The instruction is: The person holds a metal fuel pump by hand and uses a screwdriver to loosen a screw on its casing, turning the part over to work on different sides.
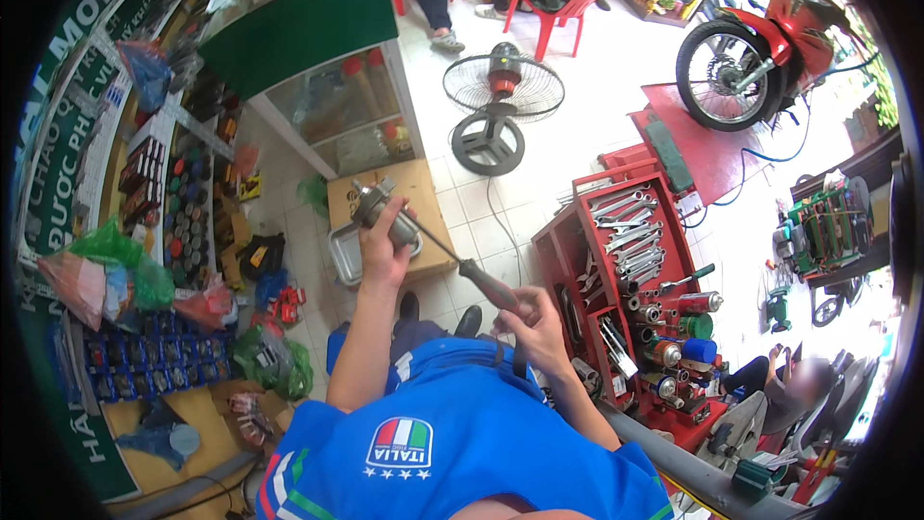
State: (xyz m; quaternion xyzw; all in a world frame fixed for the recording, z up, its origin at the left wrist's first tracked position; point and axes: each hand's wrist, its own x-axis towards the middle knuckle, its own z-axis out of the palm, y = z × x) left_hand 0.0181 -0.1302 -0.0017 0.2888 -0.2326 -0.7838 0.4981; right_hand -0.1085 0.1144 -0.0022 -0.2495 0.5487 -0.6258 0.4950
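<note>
My left hand (387, 248) is wrapped round a grey metal cylindrical part (373, 204) with a bracket-like upper end, held in front of my chest. Its exact kind does not show. In my right hand (537, 325) is a screwdriver (488, 283) with a dark handle, the fingers closed about the handle's rear end. The long shaft slants up and left to the cylindrical part; its tip is hidden by the part or my left hand. Below the part, a shallow metal tray (345, 260) rests on a cardboard box (433, 202).
To the right stands a red tool cabinet (577, 221) with wrenches, sockets and spray cans. A fan (502, 87) is ahead, and a red motorcycle (784, 43) stands on a red lift. A green-and-white cabinet (318, 48) and stocked shelves are on the left. Several people sit nearby.
</note>
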